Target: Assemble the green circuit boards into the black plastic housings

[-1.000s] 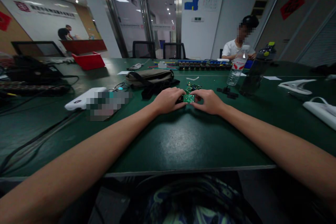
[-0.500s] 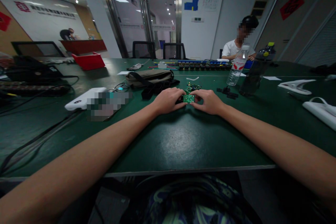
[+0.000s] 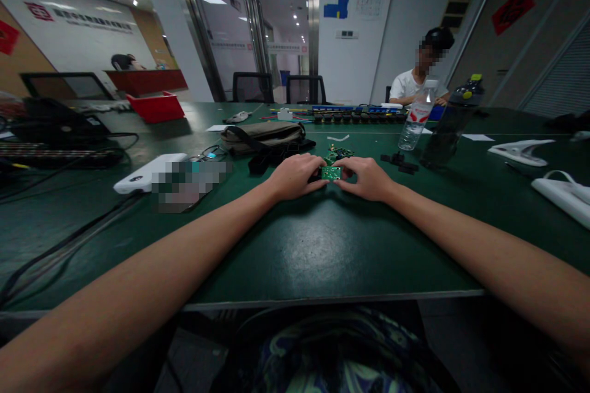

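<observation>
At the centre of the frame I pinch a small, rectangular green circuit board [image 3: 331, 173] by its ends, left hand [image 3: 297, 177] and right hand [image 3: 367, 179] both closed on it. That much is done; the loose green electronic parts [image 3: 341, 152] just above it lie unheld, and what is left I cannot tell. Its long axis runs left to right, nearly level, one broad face towards me.
</observation>
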### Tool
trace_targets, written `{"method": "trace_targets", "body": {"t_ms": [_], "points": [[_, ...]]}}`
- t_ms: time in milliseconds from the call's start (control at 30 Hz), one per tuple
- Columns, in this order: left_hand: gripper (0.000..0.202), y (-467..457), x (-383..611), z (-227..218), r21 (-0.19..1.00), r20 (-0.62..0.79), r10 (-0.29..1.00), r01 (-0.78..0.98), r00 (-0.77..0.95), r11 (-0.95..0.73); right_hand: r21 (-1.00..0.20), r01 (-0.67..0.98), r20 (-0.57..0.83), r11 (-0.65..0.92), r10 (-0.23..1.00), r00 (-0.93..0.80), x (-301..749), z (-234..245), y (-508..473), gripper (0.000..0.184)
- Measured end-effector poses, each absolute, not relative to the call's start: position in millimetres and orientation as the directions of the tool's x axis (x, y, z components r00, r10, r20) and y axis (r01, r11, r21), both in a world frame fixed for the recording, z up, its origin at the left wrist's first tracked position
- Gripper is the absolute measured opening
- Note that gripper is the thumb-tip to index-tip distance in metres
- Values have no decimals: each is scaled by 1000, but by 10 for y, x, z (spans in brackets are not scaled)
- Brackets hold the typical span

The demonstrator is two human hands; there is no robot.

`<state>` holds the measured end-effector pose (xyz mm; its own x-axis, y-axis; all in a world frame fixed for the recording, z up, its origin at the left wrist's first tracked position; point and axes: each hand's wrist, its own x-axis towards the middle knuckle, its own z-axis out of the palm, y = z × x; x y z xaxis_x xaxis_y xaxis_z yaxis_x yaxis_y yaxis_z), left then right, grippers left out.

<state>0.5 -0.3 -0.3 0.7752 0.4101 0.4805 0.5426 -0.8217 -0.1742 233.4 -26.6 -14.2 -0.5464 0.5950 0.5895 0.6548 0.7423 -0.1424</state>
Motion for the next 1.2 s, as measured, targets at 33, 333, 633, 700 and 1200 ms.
{"method": "trace_targets", "body": {"t_ms": [33, 333, 633, 700, 1200], "points": [[30, -2, 4, -3, -173, 482, 411, 543, 774, -821, -144, 655, 588, 742, 596, -546, 2334, -141, -267, 28], [31, -14, 6, 10, -160, 476, 415, 541, 775, -826, -145, 654, 592, 743, 595, -545, 2336, -144, -267, 29], [32, -19, 8, 12, -145, 471, 429, 547, 771, -824, -140, 654, 592, 743, 592, -547, 2329, -142, -270, 29], [31, -18, 7, 10, -152, 477, 423, 546, 771, -824, -136, 656, 592, 742, 592, -547, 2327, -137, -274, 29], [32, -11, 1, 2, -156, 488, 410, 538, 771, -828, -145, 651, 595, 745, 592, -544, 2331, -136, -273, 28]]}}
